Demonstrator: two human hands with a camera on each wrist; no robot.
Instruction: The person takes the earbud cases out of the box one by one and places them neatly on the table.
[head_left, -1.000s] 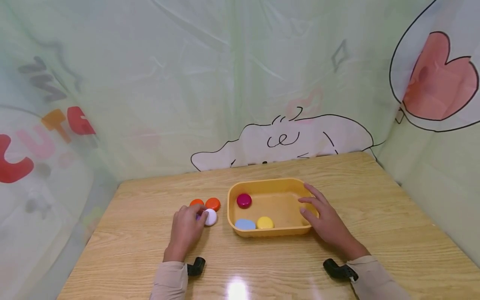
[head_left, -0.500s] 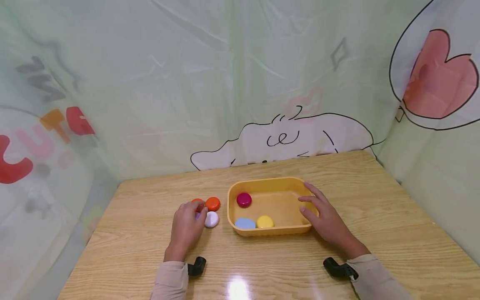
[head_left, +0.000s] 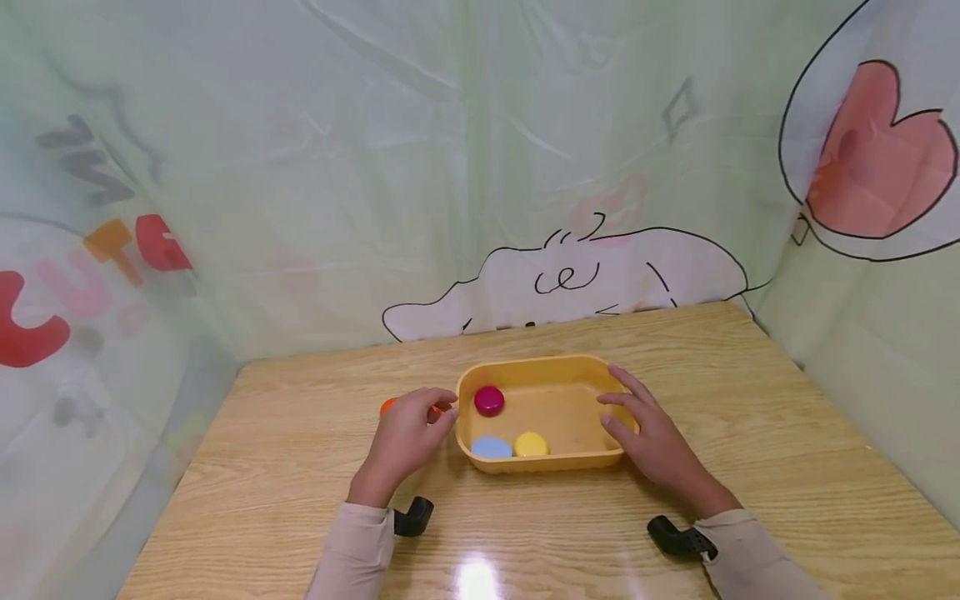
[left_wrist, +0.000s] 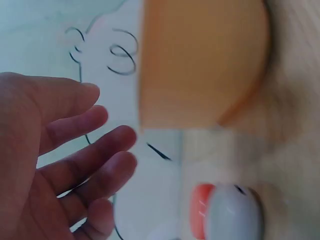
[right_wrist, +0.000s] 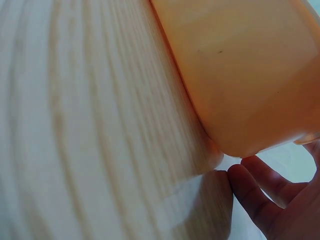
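My left hand [head_left: 411, 429] hovers at the left end of a yellow-orange plastic tray [head_left: 555, 463], fingertips right at its rim. Its fingers are loosely bent with a gap between thumb and fingers, and nothing shows in them in the left wrist view. Beneath the hand, an orange disc [head_left: 387, 406] peeks out in the head view. A white rounded disc [left_wrist: 234, 214] and a red-orange disc [left_wrist: 201, 210] appear low in the left wrist view. At the tray's right end, my right hand [head_left: 660, 450] rests with relaxed, spread fingers over the rim.
Inside the tray lie a dark magenta disc [head_left: 489, 402], a light blue piece [head_left: 492, 448] and a yellow disc [head_left: 531, 444]. The wooden table [head_left: 300, 417] ends against a printed curtain [head_left: 337, 208] at the back and sides.
My left hand has moved right from the discs to the tray's left rim and now covers most of them. Earlier the white disc slid slightly nearer me. The right hand stays put.
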